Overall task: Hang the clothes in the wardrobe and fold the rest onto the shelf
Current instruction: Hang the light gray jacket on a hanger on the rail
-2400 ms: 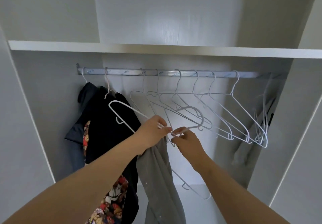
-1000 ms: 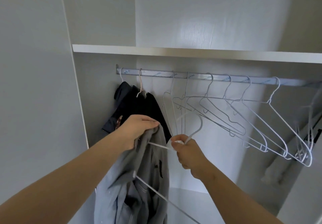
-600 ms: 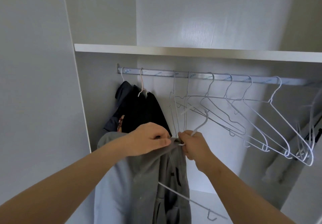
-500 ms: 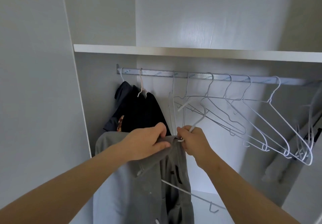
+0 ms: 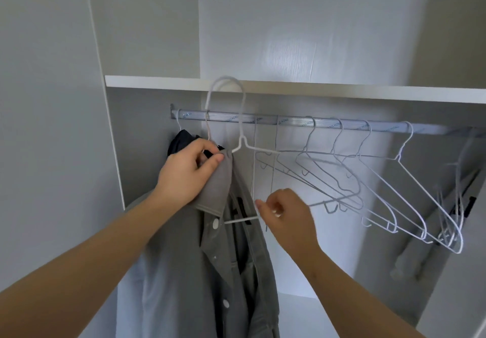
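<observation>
Both forearms reach up and forward. Left hand [image 5: 188,172] higher, fingers gripping shirt [image 5: 184,272]. Right hand [image 5: 285,212] lower, pinching hanger [image 5: 241,144].

L hand [image 5: 187,173] & R hand [image 5: 288,215] bare, both forearms [image 5: 105,253] bare from behind the fingers [image 5: 216,159] to frame edge, short plain nail on L thumb, small pale glint at R fingers, too blurred to ID
</observation>
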